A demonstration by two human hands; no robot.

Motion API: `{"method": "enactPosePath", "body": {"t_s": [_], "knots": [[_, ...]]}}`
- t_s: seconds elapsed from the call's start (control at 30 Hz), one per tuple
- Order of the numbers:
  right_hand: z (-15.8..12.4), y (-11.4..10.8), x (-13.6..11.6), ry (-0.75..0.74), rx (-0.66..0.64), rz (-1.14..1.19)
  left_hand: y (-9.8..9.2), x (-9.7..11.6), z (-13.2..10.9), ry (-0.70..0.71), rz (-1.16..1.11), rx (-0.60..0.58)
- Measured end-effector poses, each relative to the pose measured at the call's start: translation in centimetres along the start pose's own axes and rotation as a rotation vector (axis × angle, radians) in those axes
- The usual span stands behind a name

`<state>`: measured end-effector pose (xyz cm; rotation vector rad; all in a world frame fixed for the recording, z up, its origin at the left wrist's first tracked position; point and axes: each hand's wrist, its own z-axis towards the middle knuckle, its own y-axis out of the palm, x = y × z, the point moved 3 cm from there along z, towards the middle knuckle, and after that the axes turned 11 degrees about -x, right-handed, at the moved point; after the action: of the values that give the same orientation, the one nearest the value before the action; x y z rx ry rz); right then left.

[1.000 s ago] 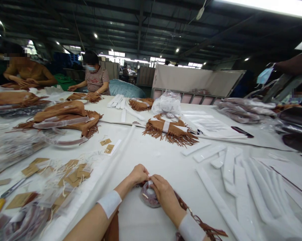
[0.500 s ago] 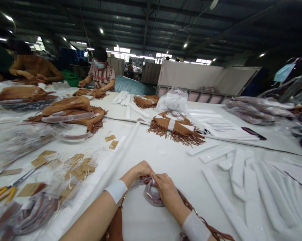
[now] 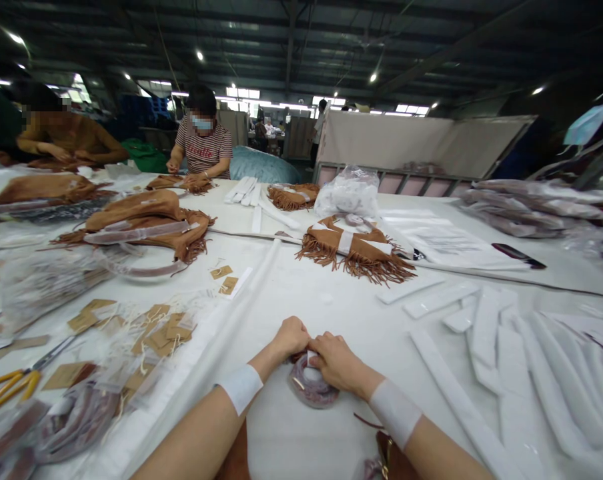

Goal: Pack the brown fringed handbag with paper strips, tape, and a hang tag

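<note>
My left hand (image 3: 290, 335) and my right hand (image 3: 337, 362) meet near the front of a white table (image 3: 331, 307), both closed in a pinch over a small coiled strap wrapped in clear plastic (image 3: 311, 387). The coil rests on the table under my fingers, with a bit of white showing between my thumbs. Both wrists wear white bands. A brown fringed bag (image 3: 386, 453) lies partly out of view below my right forearm.
White foam strips (image 3: 486, 333) lie scattered to the right. Brown paper tags with strings (image 3: 156, 333) and yellow-handled scissors (image 3: 11, 383) lie left. A fringed brown bag (image 3: 356, 250) sits mid-table, more (image 3: 146, 217) at left. Two people (image 3: 204, 143) work at the far side.
My hands have stayed together on the wrapped coil, my right forearm swinging outward to the right. The view has shifted slightly.
</note>
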<state>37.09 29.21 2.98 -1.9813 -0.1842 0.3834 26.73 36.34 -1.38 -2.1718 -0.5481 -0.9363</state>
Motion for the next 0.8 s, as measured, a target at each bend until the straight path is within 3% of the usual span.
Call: {"method": "enactPosePath", "body": {"t_s": [0.4,0.53,0.8], "knots": [[-0.6,0.7,-0.5,0.057,0.047,0.074,0.9,-1.3,0.6,0.097,-0.103,-0.02],[-0.6,1.3,0.1,0.07,0.131,0.17,1.0,-1.4,0.5,0.127,-0.133,-0.042],[-0.6,0.6,0.0,0.226,0.178,0.297,1.2,-1.5,0.1,0.221,-0.11,0.001]]}}
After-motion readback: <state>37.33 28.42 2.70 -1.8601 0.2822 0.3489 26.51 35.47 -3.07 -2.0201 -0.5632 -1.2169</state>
